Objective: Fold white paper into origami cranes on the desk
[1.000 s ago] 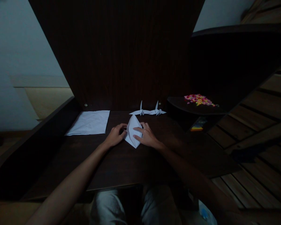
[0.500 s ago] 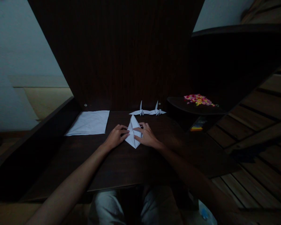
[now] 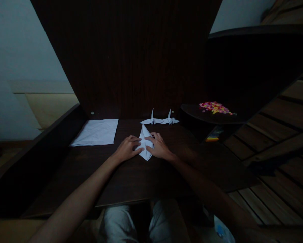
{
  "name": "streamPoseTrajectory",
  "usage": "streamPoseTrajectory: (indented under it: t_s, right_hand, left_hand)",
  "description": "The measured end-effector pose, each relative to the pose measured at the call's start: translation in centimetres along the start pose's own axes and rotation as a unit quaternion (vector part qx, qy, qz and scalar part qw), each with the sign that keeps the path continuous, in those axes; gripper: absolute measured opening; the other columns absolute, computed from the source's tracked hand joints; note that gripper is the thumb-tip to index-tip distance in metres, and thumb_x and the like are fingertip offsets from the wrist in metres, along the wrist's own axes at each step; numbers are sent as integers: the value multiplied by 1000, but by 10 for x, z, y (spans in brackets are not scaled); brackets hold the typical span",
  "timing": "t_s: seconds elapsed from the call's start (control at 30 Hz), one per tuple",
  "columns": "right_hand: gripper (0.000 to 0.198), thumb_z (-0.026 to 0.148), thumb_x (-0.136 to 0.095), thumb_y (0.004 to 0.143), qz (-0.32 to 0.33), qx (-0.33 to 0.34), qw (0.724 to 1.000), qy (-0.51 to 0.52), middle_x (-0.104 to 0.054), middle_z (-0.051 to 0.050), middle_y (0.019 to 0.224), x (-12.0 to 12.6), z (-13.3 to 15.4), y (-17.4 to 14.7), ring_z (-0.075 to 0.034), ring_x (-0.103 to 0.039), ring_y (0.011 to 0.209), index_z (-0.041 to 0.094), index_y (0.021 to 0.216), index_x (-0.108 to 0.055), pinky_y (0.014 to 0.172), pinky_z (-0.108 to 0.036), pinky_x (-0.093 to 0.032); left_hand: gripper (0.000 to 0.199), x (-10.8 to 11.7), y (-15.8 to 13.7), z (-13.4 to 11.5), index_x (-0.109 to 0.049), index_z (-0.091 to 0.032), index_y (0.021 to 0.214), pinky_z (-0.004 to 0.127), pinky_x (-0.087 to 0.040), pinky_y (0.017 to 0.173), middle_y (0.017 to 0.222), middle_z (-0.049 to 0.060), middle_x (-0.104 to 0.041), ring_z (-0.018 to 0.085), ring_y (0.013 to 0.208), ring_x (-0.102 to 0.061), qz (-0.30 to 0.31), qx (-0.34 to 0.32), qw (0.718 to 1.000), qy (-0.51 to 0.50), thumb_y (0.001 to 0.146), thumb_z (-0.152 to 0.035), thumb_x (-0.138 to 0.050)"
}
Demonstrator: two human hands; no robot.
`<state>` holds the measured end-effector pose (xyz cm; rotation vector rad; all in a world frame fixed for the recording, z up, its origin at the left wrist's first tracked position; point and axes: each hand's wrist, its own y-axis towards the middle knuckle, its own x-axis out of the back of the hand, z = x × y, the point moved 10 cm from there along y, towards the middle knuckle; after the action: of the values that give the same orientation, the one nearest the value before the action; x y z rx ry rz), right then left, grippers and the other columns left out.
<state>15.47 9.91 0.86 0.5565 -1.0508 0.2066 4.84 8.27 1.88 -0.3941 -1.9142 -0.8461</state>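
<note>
A white sheet of folded paper point(image 3: 146, 153), kite-shaped with a crease down its middle, lies on the dark desk with one point away from me. My left hand point(image 3: 128, 147) holds its left edge, thumb and fingertips on the paper. From the other side, my right hand point(image 3: 160, 146) grips the right edge, with thumb and index finger reaching over the top toward the crease. The undersides of the fingers are hidden. Just behind the folded paper stand two white origami cranes point(image 3: 161, 120), side by side with wing tips meeting.
A stack of white paper point(image 3: 97, 132) lies at the desk's back left. Small pink and yellow pieces point(image 3: 215, 108) are heaped on a rounded shelf point(image 3: 191, 113) at the right. A raised side panel point(image 3: 40, 158) borders the desk on the left.
The left thumb and fingers have slid inward over the paper's left side. That side now looks narrower and folded closer to the middle crease. My right hand has hardly moved.
</note>
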Motion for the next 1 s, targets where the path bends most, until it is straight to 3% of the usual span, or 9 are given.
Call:
streamPoseTrajectory:
  t_s: [0.17, 0.37, 0.57, 0.8, 1.0]
  right_hand:
    - [49, 20, -58, 77, 7, -4, 1000, 6, -47, -9, 120, 2, 1, 0, -25, -42, 108, 22, 126, -52, 97, -42, -38]
    - [50, 30, -61, 78, 7, 3, 1000, 5, -47, -9, 122, 3, 4, -1, -26, -42, 109, 22, 126, -51, 95, -44, -39]
    - [61, 31, -61, 78, -5, 3, 999, 35, -46, -10, 125, 8, 5, -1, -25, -41, 112, 20, 134, -41, 98, -42, -37]
    - [69, 32, -64, 73, 0, 8, 999, 45, -45, -11, 128, 8, 3, 0, -27, -42, 114, 18, 136, -38, 99, -43, -36]
    - [76, 25, -65, 69, 8, 10, 997, 72, -44, -12, 131, 7, 4, -1, -27, -43, 119, 20, 138, -33, 100, -44, -34]
  left_hand:
    - [34, -6, 0, 4, -67, -16, 104, 41, -43, 98, 123, 9, -63, 25, 118, -50, 13, 15, 1000, 2, 86, -43, -56]
    - [49, -15, -3, 7, -54, -18, 123, 51, -33, 104, 133, 11, -55, 29, 129, -42, 65, 55, 996, 23, 86, -49, -52]
    - [64, -21, -4, 7, -39, -14, 136, 48, -28, 107, 140, 16, -47, 29, 135, -34, 103, 75, 991, 31, 85, -53, -48]
    - [71, -23, -3, 8, -40, -15, 136, 50, -30, 105, 142, 16, -44, 34, 133, -34, 85, 63, 993, 44, 82, -61, -50]
    - [66, -20, -1, 3, -49, -18, 129, 53, -30, 104, 146, 14, -39, 36, 135, -30, 88, 43, 993, 72, 82, -65, -47]
